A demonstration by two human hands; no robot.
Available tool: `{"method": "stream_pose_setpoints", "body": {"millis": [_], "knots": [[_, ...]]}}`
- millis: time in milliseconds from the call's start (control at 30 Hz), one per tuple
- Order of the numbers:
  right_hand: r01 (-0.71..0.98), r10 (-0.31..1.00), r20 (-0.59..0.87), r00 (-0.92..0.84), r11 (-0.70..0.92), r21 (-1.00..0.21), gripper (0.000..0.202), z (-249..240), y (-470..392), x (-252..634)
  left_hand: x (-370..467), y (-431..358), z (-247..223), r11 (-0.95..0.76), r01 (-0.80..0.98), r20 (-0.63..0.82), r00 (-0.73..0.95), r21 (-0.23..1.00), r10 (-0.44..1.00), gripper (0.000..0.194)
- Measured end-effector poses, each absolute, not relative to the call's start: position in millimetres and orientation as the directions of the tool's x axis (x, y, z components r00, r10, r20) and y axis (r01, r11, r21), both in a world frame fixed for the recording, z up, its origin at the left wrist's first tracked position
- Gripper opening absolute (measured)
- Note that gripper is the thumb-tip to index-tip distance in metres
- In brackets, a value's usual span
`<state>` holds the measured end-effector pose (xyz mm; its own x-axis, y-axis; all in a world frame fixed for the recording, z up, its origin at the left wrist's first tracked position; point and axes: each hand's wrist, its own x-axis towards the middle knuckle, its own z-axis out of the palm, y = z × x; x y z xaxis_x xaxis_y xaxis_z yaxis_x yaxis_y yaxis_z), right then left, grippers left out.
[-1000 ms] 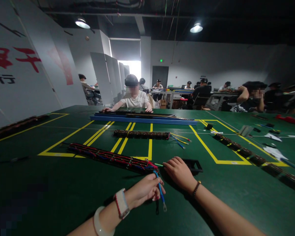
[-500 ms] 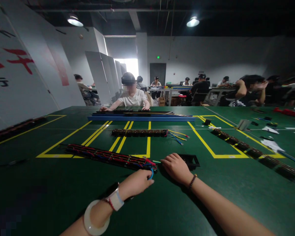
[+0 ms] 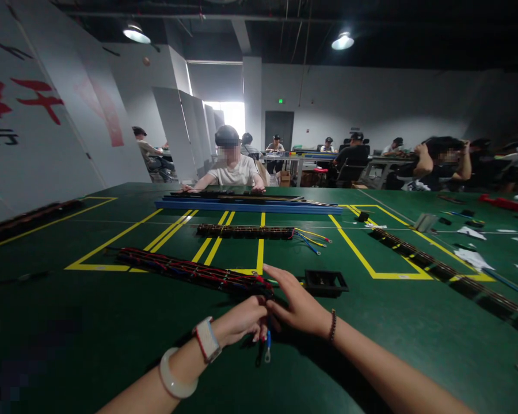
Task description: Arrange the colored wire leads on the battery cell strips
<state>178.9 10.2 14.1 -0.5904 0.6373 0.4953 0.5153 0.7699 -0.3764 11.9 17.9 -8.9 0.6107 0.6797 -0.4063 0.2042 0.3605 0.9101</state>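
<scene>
Head view: both hands at the cable end of a wired black strip on green bench.
Left hand has fingers curled around blue cable, metal lug hanging below; right hand open, fingers spread over the strip's near-right end, any grip hidden. Black frame just beyond right hand; second strip farther back, before blue rail; person sits opposite.

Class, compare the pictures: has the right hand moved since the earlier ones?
Yes. The right hand has moved left, toward the left hand, uncovering the black frame it partly hid.
</scene>
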Motion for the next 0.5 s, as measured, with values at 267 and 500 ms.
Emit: {"method": "stream_pose_setpoints", "body": {"millis": [267,500], "knots": [[0.558,0.733,0.461,-0.5,0.68,-0.476,0.038,39.3,-12.6,168.0,3.8,14.8,-15.0,0.4,0.024,-0.323,0.633,0.916,0.703,0.03],[0.762,0.85,0.374,-0.372,0.509,-0.4,0.026,55.5,12.8,198.8,11.1,16.6,-10.4,0.396,0.122,-0.375,0.651,0.91,0.66,0.023]]}}
